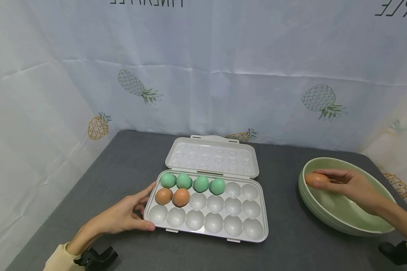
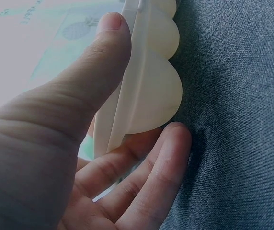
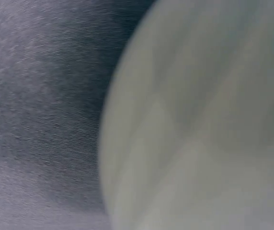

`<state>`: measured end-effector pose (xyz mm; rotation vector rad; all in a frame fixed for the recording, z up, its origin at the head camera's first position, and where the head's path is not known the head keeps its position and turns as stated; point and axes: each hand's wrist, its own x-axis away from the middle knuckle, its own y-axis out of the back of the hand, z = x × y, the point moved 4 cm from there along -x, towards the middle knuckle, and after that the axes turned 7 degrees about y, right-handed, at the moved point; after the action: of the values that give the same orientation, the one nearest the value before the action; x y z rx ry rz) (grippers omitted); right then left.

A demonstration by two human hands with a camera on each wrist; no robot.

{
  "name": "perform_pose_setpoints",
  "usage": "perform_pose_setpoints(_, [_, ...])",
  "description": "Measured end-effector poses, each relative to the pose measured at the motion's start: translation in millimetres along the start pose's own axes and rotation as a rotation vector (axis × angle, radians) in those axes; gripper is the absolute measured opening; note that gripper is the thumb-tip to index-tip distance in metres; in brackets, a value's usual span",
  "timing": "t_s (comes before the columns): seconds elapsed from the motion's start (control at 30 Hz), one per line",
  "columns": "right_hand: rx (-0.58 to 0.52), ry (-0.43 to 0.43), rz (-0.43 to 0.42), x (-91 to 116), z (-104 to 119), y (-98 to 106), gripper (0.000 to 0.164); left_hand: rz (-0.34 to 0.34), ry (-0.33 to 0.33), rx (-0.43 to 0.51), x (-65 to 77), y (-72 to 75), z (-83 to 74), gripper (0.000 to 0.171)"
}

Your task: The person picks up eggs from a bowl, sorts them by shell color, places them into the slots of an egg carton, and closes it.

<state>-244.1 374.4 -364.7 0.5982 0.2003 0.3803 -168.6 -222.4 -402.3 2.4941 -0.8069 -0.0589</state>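
Note:
An egg tray [image 1: 224, 228] of whitish plastic lies with its lid [image 1: 211, 154] folded back behind it. In its back row sit several green eggs [image 1: 201, 184] on the left; two brown eggs [image 1: 181, 197] fill the left of the middle row. My left hand [image 1: 125, 214] holds the tray's left end; in the left wrist view the thumb [image 2: 110, 52] lies along the rim and the fingers bend by the rounded cups. At the left rim of a green bowl [image 1: 346, 209], my right hand [image 1: 359, 188] pinches another brown egg [image 1: 316, 180] between thumb and fingers.
The bowl appears stacked in another one, at the right of the dark grey table [image 1: 285, 244]. A white curtain [image 1: 210, 101] with printed pineapples hangs behind and at both sides. In the right wrist view, the bowl's outer wall [image 3: 189, 143] fills most of the picture.

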Motion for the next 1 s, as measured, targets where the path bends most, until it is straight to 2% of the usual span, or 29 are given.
perform_pose_setpoints(0.13, [0.063, -0.037, -0.046, -1.9, 18.2, 3.6, 0.045, 0.001, 0.002, 0.000, 0.5, 0.6, -0.4, 0.115])
perform_pose_setpoints(0.27, [0.063, -0.006, -0.057, -10.3, 30.5, 2.2, 0.049, 0.005, 0.003, 0.011, 0.7, 0.3, -0.2, 0.115])
perform_pose_setpoints(0.37, [-0.029, 0.035, -0.064, -19.3, 36.6, -3.2, 0.051, 0.006, 0.001, 0.017, 0.5, -0.2, 0.2, 0.115])
perform_pose_setpoints(0.43, [-0.133, 0.039, -0.073, -25.0, 42.6, -9.4, 0.050, 0.007, 0.002, 0.021, 0.6, -0.5, 0.3, 0.115])
perform_pose_setpoints(0.5, [-0.246, 0.067, -0.088, -30.7, 49.6, -17.9, 0.051, 0.006, 0.006, 0.021, 0.5, -0.5, -0.1, 0.115])
perform_pose_setpoints(0.63, [-0.395, 0.126, -0.100, -41.2, 64.2, -39.1, 0.052, 0.004, 0.017, 0.018, 0.7, -0.4, -0.8, 0.116])
perform_pose_setpoints(0.77, [-0.393, 0.161, -0.098, -49.5, 78.8, -59.0, 0.054, 0.008, 0.020, 0.026, 0.8, -0.9, -0.7, 0.115])
perform_pose_setpoints(1.0, [-0.245, 0.186, -0.075, -60.5, 98.2, -82.8, 0.053, 0.005, 0.017, 0.024, 0.9, -0.9, -1.0, 0.116])
